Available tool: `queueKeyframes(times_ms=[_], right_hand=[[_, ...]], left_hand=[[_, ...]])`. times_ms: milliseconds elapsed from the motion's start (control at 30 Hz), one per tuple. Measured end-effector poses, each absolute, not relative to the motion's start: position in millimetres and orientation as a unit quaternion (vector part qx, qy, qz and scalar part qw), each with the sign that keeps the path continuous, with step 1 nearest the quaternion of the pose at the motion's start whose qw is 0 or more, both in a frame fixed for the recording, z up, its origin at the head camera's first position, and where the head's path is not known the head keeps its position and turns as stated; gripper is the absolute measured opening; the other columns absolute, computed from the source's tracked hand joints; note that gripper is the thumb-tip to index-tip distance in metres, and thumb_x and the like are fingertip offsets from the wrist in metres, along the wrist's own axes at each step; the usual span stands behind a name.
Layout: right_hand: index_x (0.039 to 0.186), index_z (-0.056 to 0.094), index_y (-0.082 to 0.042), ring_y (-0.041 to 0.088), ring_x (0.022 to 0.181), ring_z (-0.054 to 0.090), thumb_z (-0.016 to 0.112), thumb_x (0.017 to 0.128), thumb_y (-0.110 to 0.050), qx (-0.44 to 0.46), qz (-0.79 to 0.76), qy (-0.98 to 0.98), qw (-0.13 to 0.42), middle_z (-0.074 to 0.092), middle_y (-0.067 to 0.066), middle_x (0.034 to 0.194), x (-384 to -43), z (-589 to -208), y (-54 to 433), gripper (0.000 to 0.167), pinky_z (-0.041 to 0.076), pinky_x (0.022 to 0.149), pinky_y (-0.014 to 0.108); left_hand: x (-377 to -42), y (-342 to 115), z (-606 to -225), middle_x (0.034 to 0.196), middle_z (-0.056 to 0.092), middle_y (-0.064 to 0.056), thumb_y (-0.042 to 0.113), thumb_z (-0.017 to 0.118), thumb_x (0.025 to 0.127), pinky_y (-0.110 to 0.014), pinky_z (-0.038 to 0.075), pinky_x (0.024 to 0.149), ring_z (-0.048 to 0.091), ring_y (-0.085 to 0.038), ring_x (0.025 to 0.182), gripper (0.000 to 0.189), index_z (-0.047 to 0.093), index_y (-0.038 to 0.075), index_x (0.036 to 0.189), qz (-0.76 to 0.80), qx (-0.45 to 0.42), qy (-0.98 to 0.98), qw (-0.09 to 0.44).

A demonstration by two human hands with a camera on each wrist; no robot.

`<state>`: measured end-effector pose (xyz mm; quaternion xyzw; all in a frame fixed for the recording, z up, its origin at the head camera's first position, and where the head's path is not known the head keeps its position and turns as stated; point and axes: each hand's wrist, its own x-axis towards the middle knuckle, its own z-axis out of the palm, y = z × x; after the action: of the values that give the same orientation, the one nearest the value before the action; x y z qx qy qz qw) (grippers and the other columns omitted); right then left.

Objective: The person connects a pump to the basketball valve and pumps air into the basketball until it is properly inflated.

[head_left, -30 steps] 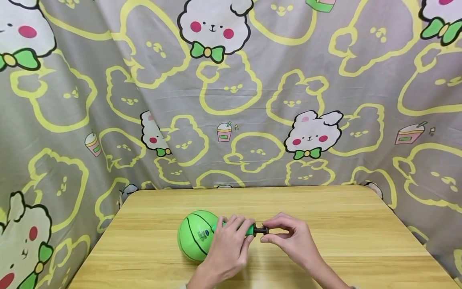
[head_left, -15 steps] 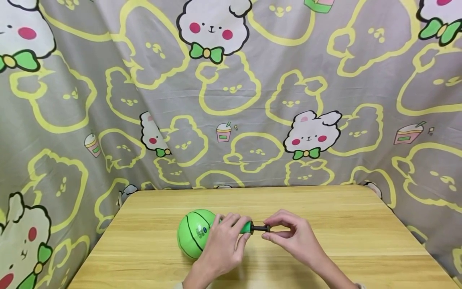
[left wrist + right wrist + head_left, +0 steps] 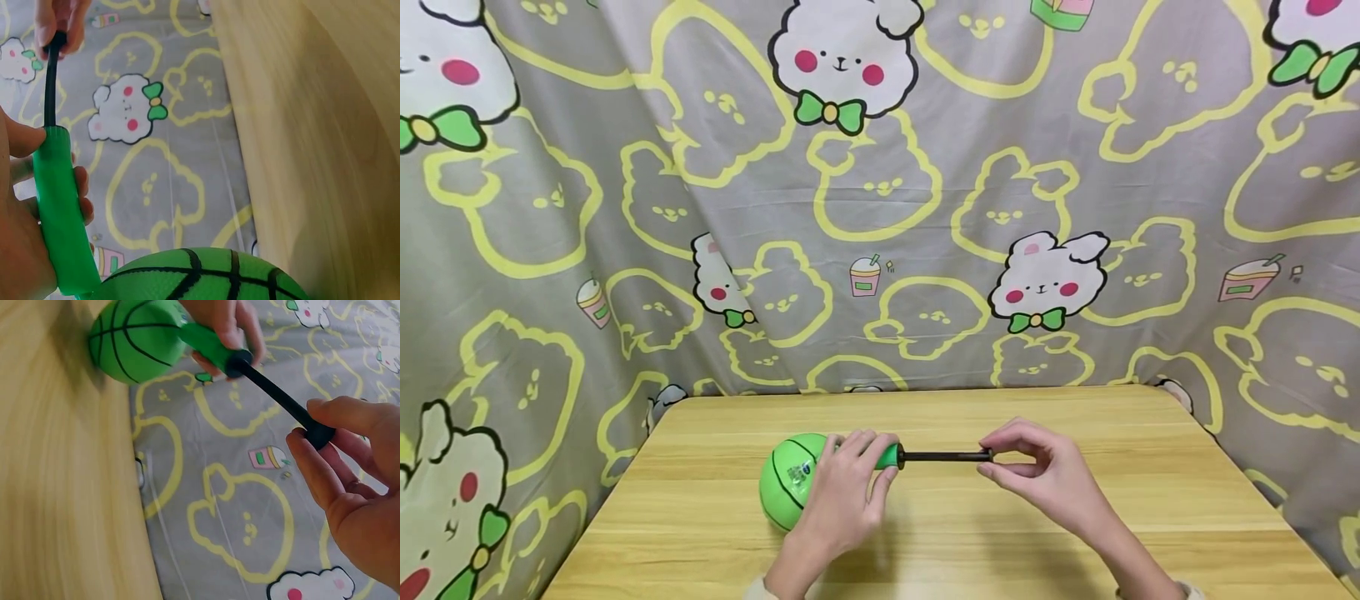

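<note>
Black-lined green ball point(image 3: 783, 486), green-and-black pump point(image 3: 59, 175)

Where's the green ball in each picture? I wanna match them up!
Head: the green ball is low, left of the middle, partly behind the left hand.
Left wrist: at the bottom edge, near the middle, partly cut off.
Right wrist: at the top, left of the middle.
Shared landmark: the black rod sticking out of the green pump.

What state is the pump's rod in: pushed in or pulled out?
Pulled out: a long black rod shows between the barrel and knob.
</note>
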<state>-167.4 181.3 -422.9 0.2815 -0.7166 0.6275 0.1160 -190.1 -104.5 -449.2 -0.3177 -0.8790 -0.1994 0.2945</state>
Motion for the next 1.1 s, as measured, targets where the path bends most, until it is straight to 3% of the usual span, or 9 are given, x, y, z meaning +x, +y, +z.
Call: queueKeyframes(times_ms=[1100], right_hand=[[0.104,0.077,-0.001,0.019,0.091,0.073,0.083,0.077,0.008,0.276,0.646,-0.694,0.157,0.070,0.020,0.098,-166,-449,143,0.029,0.059,0.069,0.040]], left_hand=[[-176,-81,-457,0.105,0.066,0.005,0.026,0.057,0.099,-0.041,0.041,0.087,0.060,-0.013,0.095,0.026,0.066,0.017,0.122,-0.154,-0.335,-0.881,0.297]])
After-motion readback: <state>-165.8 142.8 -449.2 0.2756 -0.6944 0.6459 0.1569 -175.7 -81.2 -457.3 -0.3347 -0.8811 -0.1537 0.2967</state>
